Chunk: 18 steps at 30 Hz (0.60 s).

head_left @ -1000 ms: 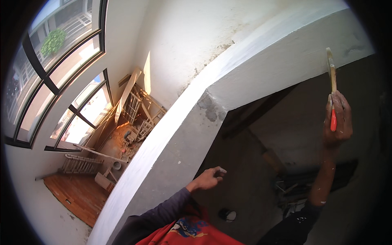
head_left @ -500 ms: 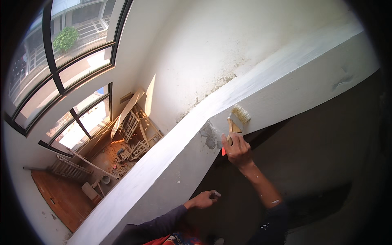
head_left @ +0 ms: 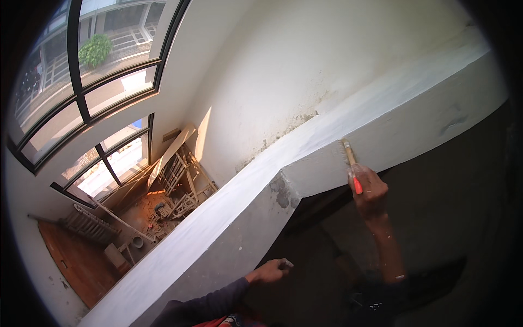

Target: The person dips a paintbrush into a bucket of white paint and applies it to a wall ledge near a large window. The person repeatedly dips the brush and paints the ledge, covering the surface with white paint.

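In my right hand (head_left: 371,192) is a flat paintbrush (head_left: 349,152) with a pale wooden handle and a red end, the fingers wrapped round it. The brush stands nearly edge-on, its tip against the pale side face (head_left: 403,133) of a low wall, just under the top edge. The white top (head_left: 234,218) of that wall runs diagonally and bends near the middle. Below the bend, a rough grey patch (head_left: 280,191) marks the side face. Lower down, my left hand (head_left: 268,271) has its fingers curled, with something whitish at the fingertips that I cannot make out.
Beyond the wall the room drops to a lower floor with timber boards (head_left: 173,152), scattered debris (head_left: 163,210), a bucket (head_left: 138,242) and a reddish-brown panel (head_left: 76,261). Tall dark-framed windows (head_left: 81,101) stand at the left. A stained white wall (head_left: 272,82) rises behind.
My right hand has moved right along the side face with the paintbrush, turning it from broadside to nearly edge-on. My left hand has stayed about where it was, its fingers a little more curled.
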Each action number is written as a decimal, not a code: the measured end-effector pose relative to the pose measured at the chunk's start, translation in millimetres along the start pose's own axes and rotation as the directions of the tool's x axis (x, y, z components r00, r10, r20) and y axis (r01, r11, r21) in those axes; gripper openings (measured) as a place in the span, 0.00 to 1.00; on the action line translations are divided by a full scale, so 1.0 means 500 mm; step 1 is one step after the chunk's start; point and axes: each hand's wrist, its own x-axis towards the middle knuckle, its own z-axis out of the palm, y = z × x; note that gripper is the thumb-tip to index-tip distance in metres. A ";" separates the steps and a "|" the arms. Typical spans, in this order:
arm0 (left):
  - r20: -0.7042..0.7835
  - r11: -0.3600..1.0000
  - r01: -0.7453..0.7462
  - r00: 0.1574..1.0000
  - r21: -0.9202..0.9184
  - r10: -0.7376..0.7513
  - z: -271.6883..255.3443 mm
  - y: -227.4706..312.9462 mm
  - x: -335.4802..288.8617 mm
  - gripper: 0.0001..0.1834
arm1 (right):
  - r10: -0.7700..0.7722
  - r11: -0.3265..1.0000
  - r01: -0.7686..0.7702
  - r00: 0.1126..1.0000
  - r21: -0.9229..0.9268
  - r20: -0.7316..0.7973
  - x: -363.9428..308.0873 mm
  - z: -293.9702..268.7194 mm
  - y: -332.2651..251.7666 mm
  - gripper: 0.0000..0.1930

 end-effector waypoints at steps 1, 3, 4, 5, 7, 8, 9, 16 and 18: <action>-0.001 1.000 -0.002 1.000 -0.001 0.002 0.000 0.001 0.000 0.21 | -0.043 0.997 0.038 0.996 -0.073 -0.080 0.019 -0.041 0.021 0.08; 0.004 1.000 0.002 1.000 0.001 -0.002 0.001 0.001 0.000 0.21 | -0.086 0.966 0.044 0.984 -0.254 -0.154 0.047 -0.113 0.044 0.08; 0.010 1.000 0.006 1.000 0.006 -0.006 0.002 0.000 0.001 0.21 | -0.061 0.934 -0.001 0.985 -0.358 -0.163 0.055 -0.134 0.050 0.08; 0.017 1.000 0.010 1.000 0.013 -0.011 0.004 -0.002 0.002 0.21 | -0.119 0.914 0.038 0.977 -0.404 -0.177 0.062 -0.147 0.057 0.08; 0.023 1.000 -0.005 1.000 0.012 0.005 0.005 -0.006 0.006 0.21 | -0.135 0.870 0.027 0.973 -0.492 -0.185 0.068 -0.156 0.069 0.10; 0.018 1.000 -0.014 1.000 0.025 0.013 0.006 -0.008 0.008 0.21 | -0.159 0.853 0.064 0.977 -0.519 -0.141 0.066 -0.145 0.068 0.10; 0.023 1.000 -0.008 1.000 0.009 0.008 0.007 -0.010 0.008 0.21 | -0.165 0.838 0.082 0.980 -0.540 -0.107 0.060 -0.120 0.062 0.10; 0.008 1.000 -0.009 1.000 0.010 0.009 0.001 -0.015 0.011 0.21 | -0.172 0.933 0.179 0.984 -0.312 0.051 -0.040 0.121 -0.092 0.11; 0.006 1.000 -0.012 1.000 0.021 0.012 -0.003 -0.015 0.013 0.21 | -0.208 0.957 0.229 0.969 -0.177 0.131 -0.068 0.172 -0.138 0.11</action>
